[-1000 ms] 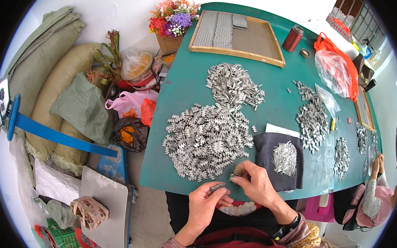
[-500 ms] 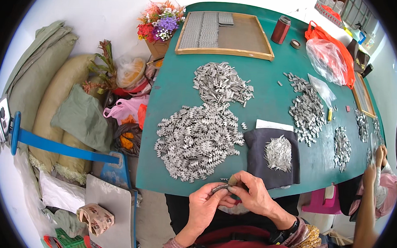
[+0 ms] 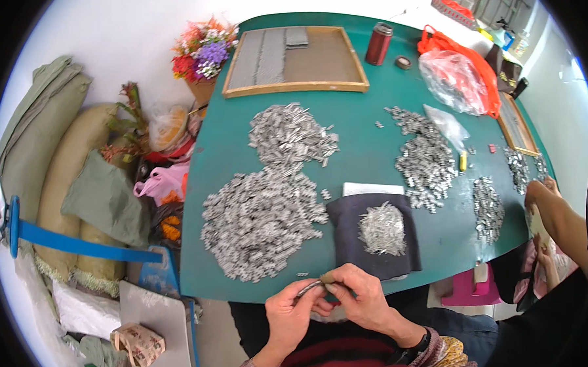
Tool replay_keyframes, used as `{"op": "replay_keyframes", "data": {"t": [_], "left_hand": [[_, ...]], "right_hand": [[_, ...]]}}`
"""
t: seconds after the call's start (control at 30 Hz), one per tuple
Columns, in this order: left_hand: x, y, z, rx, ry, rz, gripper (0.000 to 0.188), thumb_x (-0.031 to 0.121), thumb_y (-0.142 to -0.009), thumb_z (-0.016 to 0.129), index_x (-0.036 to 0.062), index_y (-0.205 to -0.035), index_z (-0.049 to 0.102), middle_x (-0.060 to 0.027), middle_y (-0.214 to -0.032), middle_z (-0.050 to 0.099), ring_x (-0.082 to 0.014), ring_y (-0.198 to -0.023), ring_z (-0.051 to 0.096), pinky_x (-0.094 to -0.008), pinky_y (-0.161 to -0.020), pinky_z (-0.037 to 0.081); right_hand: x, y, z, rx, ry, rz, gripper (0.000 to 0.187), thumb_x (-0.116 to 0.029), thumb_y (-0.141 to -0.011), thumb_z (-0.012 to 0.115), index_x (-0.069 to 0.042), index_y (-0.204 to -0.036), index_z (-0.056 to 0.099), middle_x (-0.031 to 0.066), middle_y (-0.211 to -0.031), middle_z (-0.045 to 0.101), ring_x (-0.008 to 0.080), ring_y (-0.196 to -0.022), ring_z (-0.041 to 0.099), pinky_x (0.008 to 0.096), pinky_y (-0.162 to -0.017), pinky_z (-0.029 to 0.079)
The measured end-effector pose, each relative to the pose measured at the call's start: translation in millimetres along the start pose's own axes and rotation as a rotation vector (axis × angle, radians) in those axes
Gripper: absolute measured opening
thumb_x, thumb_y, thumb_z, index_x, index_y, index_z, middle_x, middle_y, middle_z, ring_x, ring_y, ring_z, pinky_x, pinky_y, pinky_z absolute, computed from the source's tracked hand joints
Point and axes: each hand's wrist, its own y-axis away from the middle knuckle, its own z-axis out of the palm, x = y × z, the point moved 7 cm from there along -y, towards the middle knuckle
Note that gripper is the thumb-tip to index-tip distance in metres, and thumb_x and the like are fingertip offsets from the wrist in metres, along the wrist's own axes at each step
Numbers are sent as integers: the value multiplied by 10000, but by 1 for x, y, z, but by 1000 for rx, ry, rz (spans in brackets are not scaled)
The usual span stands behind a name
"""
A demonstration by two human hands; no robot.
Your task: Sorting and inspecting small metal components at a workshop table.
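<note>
At the table's near edge my left hand is closed, pinching a small, narrow dark grey metal piece between thumb and fingers. My right hand meets it there, thumb and fingertips pressed together at the piece's right end. The piece's lower side is hidden by my fingers. Just beyond my hands, a folded dark cloth bears a heap of thin silvery pins. To the left spreads a large pile of notched grey metal pieces, touching a smaller pile of similar pieces behind it.
A wood-framed tray with rows of grey pieces lies at the back, beside a red flask and tape roll. More metal pieces and plastic bags lie to the right. Another person's arm reaches in at far right.
The whole view has shifted, so the table sits further left. My hands keep their grip on the metal piece at nearly the same place. The other person's arm has swung up over the table edge.
</note>
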Motion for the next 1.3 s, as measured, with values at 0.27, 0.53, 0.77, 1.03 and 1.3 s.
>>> {"op": "replay_keyframes", "data": {"t": [0.27,0.53,0.77,1.03,1.3], "left_hand": [[-10,-13,14,-70,23,-68,149,10,-935,629,-91,-1040,660,-167,-835,692,-227,-673,711,-333,-581,618],[-19,-18,29,-149,-5,-123,151,7,-939,632,-80,-1056,669,-126,-839,686,-180,-700,707,-297,-606,613],[-24,-17,33,-170,-27,-136,153,9,-934,641,-76,-1058,670,-121,-852,686,-173,-702,702,-292,-601,609],[-29,-17,37,-190,-27,-159,156,13,-932,645,-71,-1061,671,-116,-858,685,-167,-698,698,-289,-601,608],[-27,-15,33,-188,-59,-158,151,-12,-933,628,-82,-1063,659,-147,-862,688,-206,-708,712,-305,-600,613]], "right_hand": [[26,18,-92,340,588,-58,169,9,-795,691,-37,-957,684,100,-847,603,298,-773,613,394,-674,492],[25,-2,-72,191,759,-147,221,-44,-791,686,-57,-1011,675,66,-923,566,260,-829,555,380,-727,426],[30,15,-84,145,755,-157,257,3,-756,659,-58,-1005,674,74,-939,557,262,-852,544,384,-728,413],[18,3,-82,130,670,-200,318,29,-723,637,-68,-1021,687,68,-933,579,261,-841,542,377,-725,402],[22,-13,-69,-45,708,-281,208,-44,-753,676,-70,-958,703,50,-891,577,244,-843,527,369,-738,395]]}}
